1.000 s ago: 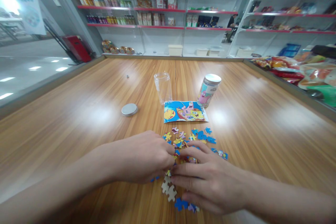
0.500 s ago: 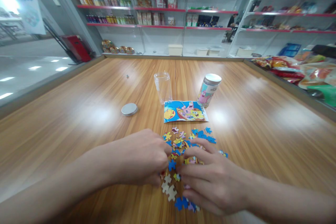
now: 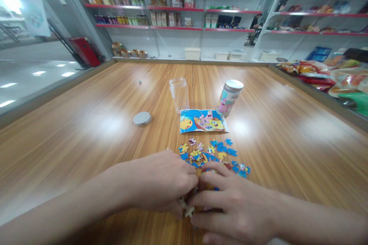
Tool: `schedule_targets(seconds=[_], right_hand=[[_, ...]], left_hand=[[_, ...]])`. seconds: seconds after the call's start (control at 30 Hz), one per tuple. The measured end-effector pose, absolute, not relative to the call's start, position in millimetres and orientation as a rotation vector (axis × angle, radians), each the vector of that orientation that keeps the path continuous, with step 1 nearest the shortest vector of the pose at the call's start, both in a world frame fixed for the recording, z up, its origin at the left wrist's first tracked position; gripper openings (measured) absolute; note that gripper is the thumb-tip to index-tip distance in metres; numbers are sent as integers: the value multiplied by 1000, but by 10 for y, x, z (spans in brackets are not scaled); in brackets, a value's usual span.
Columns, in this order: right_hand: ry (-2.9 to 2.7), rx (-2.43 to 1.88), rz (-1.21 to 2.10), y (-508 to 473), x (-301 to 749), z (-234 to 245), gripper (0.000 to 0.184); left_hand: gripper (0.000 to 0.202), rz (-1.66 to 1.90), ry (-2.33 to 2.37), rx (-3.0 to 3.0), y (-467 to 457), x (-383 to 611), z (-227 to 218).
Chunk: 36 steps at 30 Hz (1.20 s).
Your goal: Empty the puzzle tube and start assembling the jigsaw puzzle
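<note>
left hand (image 3: 169, 176): positioned low over the table (image 3: 86, 160), back of the hand upward, fingers curled inward. the fingertips are hidden, so whether this grip holds a piece cannot be told.

right hand (image 3: 234, 199): positioned palm down beside the left hand, over the near part of the spread of puzzle pieces (image 3: 221, 147). the grip is wide, with the fingers bent and spread apart; the pieces directly beneath are mostly covered. the fingertips lie close to those of the left hand; contact between the two cannot be confirmed.

puzzle pieces: located on the table, scattered loosely in front of and beneath both hands. the visible faces are mainly blue and yellow, with some pink. one pale piece (image 3: 189, 211) is partly exposed between the hands.

picture sheet (image 3: 204, 121): lies flat on the table just beyond the pieces, cartoon print upward.

clear jar (image 3: 180, 95): stands without a lid behind the left part of the sheet.

labelled canister (image 3: 229, 98): stands capped behind the right part of the sheet.

silver lid (image 3: 142, 118): lies flat to the left of the sheet, apart from the jar.

stocked shelves (image 3: 176, 7): located beyond the far edge of the table.
</note>
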State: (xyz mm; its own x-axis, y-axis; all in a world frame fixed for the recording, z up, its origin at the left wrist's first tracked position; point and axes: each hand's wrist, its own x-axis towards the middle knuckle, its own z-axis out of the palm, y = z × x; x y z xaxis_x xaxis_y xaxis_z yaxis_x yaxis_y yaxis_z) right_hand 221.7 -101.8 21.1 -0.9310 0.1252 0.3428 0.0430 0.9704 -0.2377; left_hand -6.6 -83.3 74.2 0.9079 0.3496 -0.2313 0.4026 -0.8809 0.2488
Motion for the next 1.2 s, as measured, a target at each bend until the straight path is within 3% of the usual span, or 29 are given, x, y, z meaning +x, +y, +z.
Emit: schedule_targets(seconds=[0.27, 0.43, 0.6, 0.77, 0.93, 1.2], right_hand=[[-2717, -164, 265, -1012, 2226, 207, 19], [-2686, -146, 260, -995, 2239, 186, 20], [-2668, -130, 319, -978, 2233, 182, 17], [-2622, -142, 325, -974, 2241, 160, 12], [-2612, -114, 318, -973, 2258, 149, 12], [-2631, -102, 340, -947, 2259, 159, 13]], left_hand=[[9, -182, 505, 2817, -813, -111, 783], [15, -75, 457, 2739, -812, -143, 829], [4, -207, 467, 2650, -834, -124, 824], [23, -204, 588, 2731, -869, -35, 729], [9, -213, 613, 2819, -920, 29, 633], [11, -201, 746, 2770, -967, 80, 664]])
